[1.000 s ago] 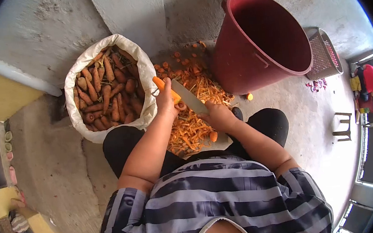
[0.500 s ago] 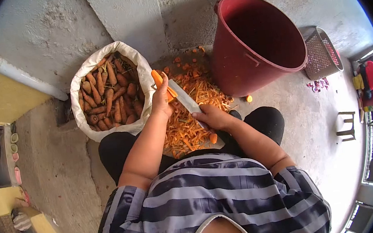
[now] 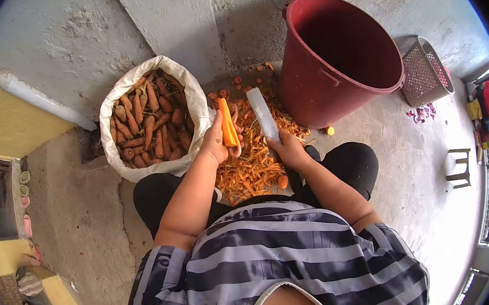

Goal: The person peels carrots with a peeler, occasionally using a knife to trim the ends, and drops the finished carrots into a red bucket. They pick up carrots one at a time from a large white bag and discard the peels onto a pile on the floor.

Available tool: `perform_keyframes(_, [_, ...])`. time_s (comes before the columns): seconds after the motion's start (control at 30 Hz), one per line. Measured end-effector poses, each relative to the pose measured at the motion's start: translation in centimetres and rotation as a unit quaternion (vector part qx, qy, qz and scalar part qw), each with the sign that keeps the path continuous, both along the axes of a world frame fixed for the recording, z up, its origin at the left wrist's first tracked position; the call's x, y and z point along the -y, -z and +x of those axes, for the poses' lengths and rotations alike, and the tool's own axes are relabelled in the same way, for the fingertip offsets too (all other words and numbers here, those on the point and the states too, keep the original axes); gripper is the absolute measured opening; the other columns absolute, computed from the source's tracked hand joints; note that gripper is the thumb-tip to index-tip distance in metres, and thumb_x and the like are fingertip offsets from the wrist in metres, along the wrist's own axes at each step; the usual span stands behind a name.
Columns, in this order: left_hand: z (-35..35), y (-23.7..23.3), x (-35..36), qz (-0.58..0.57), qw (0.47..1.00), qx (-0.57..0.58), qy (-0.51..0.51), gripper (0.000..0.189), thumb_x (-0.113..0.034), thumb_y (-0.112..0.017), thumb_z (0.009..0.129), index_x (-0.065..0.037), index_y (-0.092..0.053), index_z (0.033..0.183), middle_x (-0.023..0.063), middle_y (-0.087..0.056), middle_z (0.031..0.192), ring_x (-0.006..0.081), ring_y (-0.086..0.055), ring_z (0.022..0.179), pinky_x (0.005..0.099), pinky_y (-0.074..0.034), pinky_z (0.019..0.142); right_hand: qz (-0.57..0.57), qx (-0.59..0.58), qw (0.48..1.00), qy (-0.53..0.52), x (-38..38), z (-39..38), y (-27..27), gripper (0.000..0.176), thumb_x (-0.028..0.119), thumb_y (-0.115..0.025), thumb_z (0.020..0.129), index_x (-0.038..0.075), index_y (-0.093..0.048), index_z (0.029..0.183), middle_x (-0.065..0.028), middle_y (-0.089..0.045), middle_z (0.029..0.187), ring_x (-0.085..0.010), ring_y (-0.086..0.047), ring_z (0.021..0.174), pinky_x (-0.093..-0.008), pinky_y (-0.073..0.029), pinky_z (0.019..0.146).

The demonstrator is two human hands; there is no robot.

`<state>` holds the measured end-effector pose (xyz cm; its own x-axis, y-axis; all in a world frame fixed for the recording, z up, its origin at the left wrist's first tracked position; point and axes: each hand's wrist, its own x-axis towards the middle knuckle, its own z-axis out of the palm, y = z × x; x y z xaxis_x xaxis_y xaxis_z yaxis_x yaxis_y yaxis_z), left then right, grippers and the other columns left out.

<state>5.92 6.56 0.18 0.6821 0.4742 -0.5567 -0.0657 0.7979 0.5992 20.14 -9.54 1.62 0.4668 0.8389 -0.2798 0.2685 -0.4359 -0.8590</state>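
My left hand (image 3: 215, 142) holds a peeled orange carrot (image 3: 228, 123), its fingers curled under and round it. The carrot points away from me, above a heap of peelings (image 3: 250, 176). In my right hand (image 3: 290, 150) is the handle of a knife (image 3: 262, 112) with a wide, pale grey blade. The blade stands apart from the carrot, to its right, tip pointing away from me. A short carrot piece (image 3: 283, 182) lies at the near right edge of the heap.
To the left stands an open white sack (image 3: 115, 160) of unpeeled carrots (image 3: 149, 124). A tall dark red bin (image 3: 314, 79) is at the back right, a grey lattice basket (image 3: 424, 74) beyond it. Carrot ends lie by the wall, and one carrot end (image 3: 330, 131) sits beside the bin.
The knife has come away from the carrot and moved right, its blade turning more upright. My left hand has rolled, so the carrot now shows along its length.
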Motion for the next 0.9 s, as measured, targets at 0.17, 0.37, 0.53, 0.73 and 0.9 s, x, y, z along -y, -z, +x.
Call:
perform_keyframes(0.17, [5.5, -4.2, -0.5, 0.173, 0.984, -0.024, 0.04, 0.045, -0.049, -0.049, 0.085, -0.011, -0.044, 0.11, 0.0061, -0.047, 0.085, 0.0192, -0.051, 0.072, 0.0405, -0.047, 0.062, -0.101, -0.122, 0.986, 0.048, 0.5, 2.2, 5.3, 0.039, 0.03, -0.056, 0.084, -0.004, -0.052, 0.102, -0.0087, -0.057, 0.065, -0.0155, -0.055, 0.046, -0.0304, -0.045, 0.04])
perform_keyframes(0.37, [12.6, -18.3, 0.2, 0.299, 0.929, 0.212, 0.06, 0.042, -0.031, -0.046, 0.09, -0.001, -0.041, 0.119, 0.0098, -0.054, 0.096, 0.0163, -0.057, 0.069, 0.0303, -0.048, 0.068, -0.116, -0.151, 0.981, 0.029, 0.7, 2.2, 3.9, 0.041, 0.029, -0.057, 0.083, -0.006, -0.051, 0.103, -0.0096, -0.057, 0.067, -0.0154, -0.055, 0.048, -0.0299, -0.044, 0.041])
perform_keyframes(0.53, [7.9, -15.3, -4.6, 0.387, 0.917, 0.08, 0.048, 0.032, -0.026, -0.052, 0.088, -0.003, -0.056, 0.111, 0.0076, -0.056, 0.106, 0.0161, -0.057, 0.078, 0.029, -0.049, 0.068, -0.09, -0.169, 0.98, 0.052, 1.1, 2.2, 3.9, 0.037, 0.023, -0.06, 0.08, -0.006, -0.05, 0.1, -0.0093, -0.057, 0.067, -0.0153, -0.056, 0.05, -0.0297, -0.044, 0.041])
perform_keyframes(0.73, [-3.9, -4.1, -14.3, 0.464, 0.798, -0.385, 0.029, 0.043, -0.02, -0.048, 0.09, -0.008, -0.039, 0.13, 0.0073, -0.053, 0.071, 0.0178, -0.05, 0.056, 0.0325, -0.043, 0.054, -0.11, -0.141, 0.984, -0.022, 0.6, 2.9, 6.2, 0.043, 0.023, -0.066, 0.075, -0.005, -0.047, 0.103, -0.0143, -0.06, 0.073, -0.0225, -0.06, 0.058, -0.0336, -0.048, 0.052])
perform_keyframes(0.9, [-9.4, 3.1, -15.6, 0.354, 0.618, -0.677, 0.186, 0.052, -0.03, -0.048, 0.088, 0.0, -0.035, 0.128, 0.0208, -0.061, 0.093, 0.0288, -0.061, 0.085, 0.0379, -0.05, 0.074, -0.096, 0.144, 0.984, -0.046, 1.2, 3.1, -3.0, 0.073, 0.026, -0.075, 0.063, -0.006, -0.038, 0.117, -0.0257, -0.054, 0.106, -0.0339, -0.057, 0.093, -0.0376, -0.046, 0.076])
